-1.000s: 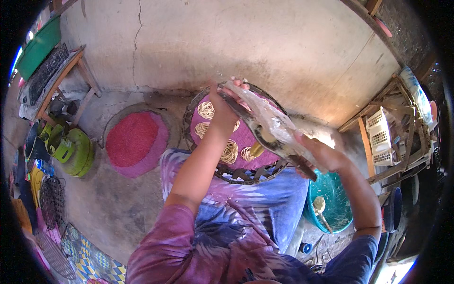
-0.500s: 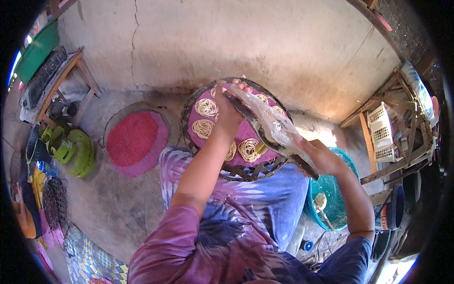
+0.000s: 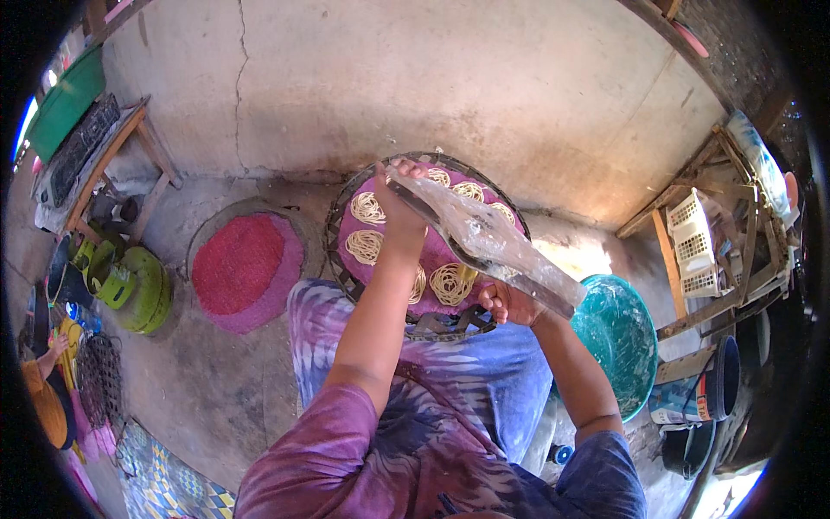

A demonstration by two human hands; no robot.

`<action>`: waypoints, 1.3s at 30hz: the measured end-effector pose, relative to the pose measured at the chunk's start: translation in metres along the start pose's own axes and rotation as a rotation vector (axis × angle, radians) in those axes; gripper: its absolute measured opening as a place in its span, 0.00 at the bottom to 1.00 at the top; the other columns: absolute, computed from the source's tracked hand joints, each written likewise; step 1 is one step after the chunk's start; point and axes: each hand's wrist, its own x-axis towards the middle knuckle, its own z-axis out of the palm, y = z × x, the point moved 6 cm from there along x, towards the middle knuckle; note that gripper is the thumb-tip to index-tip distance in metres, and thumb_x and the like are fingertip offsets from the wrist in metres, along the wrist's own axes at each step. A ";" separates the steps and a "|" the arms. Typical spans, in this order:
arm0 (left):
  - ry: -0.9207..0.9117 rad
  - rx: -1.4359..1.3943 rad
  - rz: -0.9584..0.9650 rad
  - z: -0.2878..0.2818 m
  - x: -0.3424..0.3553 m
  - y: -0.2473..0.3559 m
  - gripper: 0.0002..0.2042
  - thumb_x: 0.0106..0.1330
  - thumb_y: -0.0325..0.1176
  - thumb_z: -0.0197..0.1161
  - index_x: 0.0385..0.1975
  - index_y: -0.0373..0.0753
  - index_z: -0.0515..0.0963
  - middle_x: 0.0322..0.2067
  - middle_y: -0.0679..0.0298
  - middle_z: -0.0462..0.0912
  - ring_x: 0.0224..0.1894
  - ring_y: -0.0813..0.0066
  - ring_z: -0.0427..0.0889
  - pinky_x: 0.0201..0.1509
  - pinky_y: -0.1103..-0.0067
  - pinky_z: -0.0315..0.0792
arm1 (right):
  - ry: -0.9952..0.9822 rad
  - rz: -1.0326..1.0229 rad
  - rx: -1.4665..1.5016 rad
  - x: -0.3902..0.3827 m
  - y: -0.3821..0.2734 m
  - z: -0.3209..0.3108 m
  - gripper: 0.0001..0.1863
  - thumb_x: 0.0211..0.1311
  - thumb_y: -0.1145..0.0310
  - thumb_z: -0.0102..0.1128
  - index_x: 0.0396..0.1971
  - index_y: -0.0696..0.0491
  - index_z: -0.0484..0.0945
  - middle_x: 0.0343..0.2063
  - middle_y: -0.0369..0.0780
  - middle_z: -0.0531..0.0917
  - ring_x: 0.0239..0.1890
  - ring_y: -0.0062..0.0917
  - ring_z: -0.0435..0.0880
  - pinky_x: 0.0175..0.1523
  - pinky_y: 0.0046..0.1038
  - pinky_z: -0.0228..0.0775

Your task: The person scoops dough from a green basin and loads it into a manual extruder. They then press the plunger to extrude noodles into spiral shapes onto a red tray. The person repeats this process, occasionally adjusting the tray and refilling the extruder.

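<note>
My left hand (image 3: 398, 195) is wrapped round the far end of a long wooden hand press (image 3: 519, 272) with clear plastic sheeting (image 3: 471, 225) over it. Beneath the press's nearer half is my right hand (image 3: 510, 303), fingers curled; what they hold, if anything, is hidden. A small brass-coloured part (image 3: 468, 273) shows under the press. Below it lies a round woven tray (image 3: 346, 281) lined with purple cloth (image 3: 402, 301). Several coiled nests of pale dough strands (image 3: 452, 284) rest on the cloth, partly covered by my arm and the press.
Right of my knees stands a teal basin (image 3: 627, 346) with whitish residue. On the left are a round pad with red and purple cloth (image 3: 238, 272) and a green gas cylinder (image 3: 138, 290). A wooden rack holds a white basket (image 3: 694, 242). Another person's hand (image 3: 56, 346) shows far left.
My right hand has left the press's near end and moved left, under it. The press has shifted slightly left at its far end. My left hand keeps its grip.
</note>
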 end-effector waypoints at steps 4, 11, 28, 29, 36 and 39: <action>0.037 0.034 0.073 0.004 0.013 0.025 0.17 0.70 0.49 0.46 0.26 0.45 0.70 0.20 0.69 0.72 0.26 0.71 0.72 0.32 0.74 0.70 | 0.128 0.050 -0.941 0.009 -0.009 -0.006 0.25 0.70 0.48 0.43 0.58 0.49 0.69 0.23 0.45 0.78 0.19 0.22 0.79 0.24 0.21 0.75; -0.294 0.179 -0.192 0.078 0.032 0.014 0.15 0.68 0.50 0.49 0.31 0.46 0.73 0.24 0.71 0.76 0.34 0.71 0.77 0.46 0.66 0.71 | 0.132 0.162 -0.510 -0.014 -0.077 0.055 0.33 0.69 0.39 0.39 0.53 0.55 0.72 0.30 0.50 0.82 0.28 0.31 0.84 0.32 0.28 0.77; 0.296 0.397 -0.031 0.014 0.054 0.011 0.23 0.69 0.55 0.31 0.28 0.44 0.67 0.21 0.69 0.70 0.26 0.71 0.70 0.39 0.70 0.69 | 0.623 0.145 -1.388 -0.006 -0.130 0.078 0.46 0.66 0.32 0.34 0.57 0.64 0.71 0.56 0.57 0.73 0.60 0.39 0.71 0.65 0.34 0.58; 0.304 0.362 -0.031 0.015 0.053 0.006 0.23 0.69 0.55 0.31 0.28 0.44 0.67 0.21 0.69 0.70 0.26 0.71 0.70 0.39 0.69 0.69 | 0.653 0.235 -1.328 -0.011 -0.132 0.077 0.46 0.66 0.32 0.34 0.56 0.64 0.72 0.53 0.57 0.74 0.57 0.40 0.73 0.63 0.34 0.60; 0.271 0.439 -0.026 0.032 0.063 0.014 0.23 0.70 0.55 0.30 0.27 0.44 0.66 0.20 0.68 0.68 0.24 0.71 0.69 0.38 0.70 0.68 | 0.763 0.012 -1.489 0.005 -0.133 0.071 0.42 0.68 0.34 0.34 0.41 0.65 0.78 0.24 0.43 0.81 0.24 0.22 0.78 0.30 0.25 0.71; 0.372 0.440 -0.021 0.024 0.053 0.015 0.24 0.69 0.56 0.29 0.26 0.43 0.66 0.19 0.67 0.67 0.23 0.70 0.67 0.36 0.69 0.67 | 0.733 0.028 -1.429 -0.005 -0.124 0.064 0.41 0.68 0.35 0.35 0.37 0.64 0.79 0.21 0.41 0.80 0.20 0.22 0.77 0.27 0.25 0.70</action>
